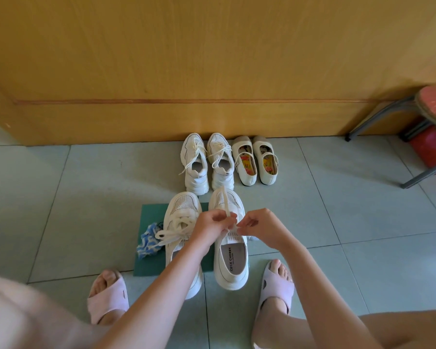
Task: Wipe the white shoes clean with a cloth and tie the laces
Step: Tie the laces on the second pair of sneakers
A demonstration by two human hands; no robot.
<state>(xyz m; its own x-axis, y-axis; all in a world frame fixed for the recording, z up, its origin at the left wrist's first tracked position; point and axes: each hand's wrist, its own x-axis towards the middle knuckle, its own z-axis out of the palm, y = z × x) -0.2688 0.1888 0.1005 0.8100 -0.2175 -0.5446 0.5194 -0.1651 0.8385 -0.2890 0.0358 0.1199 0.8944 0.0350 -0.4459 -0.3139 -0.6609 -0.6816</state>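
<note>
Left hand [212, 225] and right hand [258, 226] both pinching lace [225, 204] over untied shoe [233, 265], tied shoe [183, 205] just beside, both on green mat [151, 268], cloth [146, 244] at mat's left edge

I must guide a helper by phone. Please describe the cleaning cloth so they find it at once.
Before the wooden door, a green mat lies under two white sneakers. The cloth rests at its left edge, beside the left sneaker. It alone is crumpled and blue-white.
</note>
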